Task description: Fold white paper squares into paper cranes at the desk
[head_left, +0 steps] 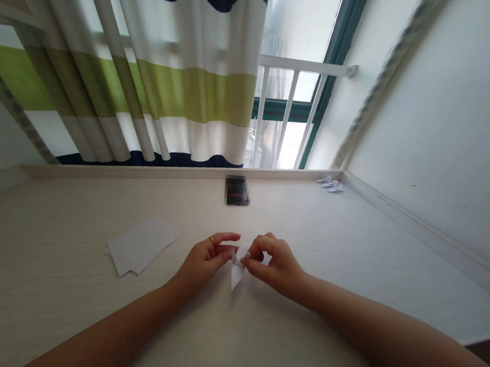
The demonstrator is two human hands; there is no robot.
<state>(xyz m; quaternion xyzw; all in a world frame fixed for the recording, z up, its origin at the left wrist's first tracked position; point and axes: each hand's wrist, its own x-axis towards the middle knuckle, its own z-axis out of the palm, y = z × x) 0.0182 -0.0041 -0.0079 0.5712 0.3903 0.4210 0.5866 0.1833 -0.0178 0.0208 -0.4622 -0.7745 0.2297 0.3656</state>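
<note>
Centrally, your left hand (204, 256) and right hand (280, 266) pinch opposite sides of the folded paper (236, 278) over the table (199, 338); loose sheets (141, 248) lie to the left. The finest creases are too small to make out. For clean folds, you steady one side, align edges, and press lightly opposite.
</note>
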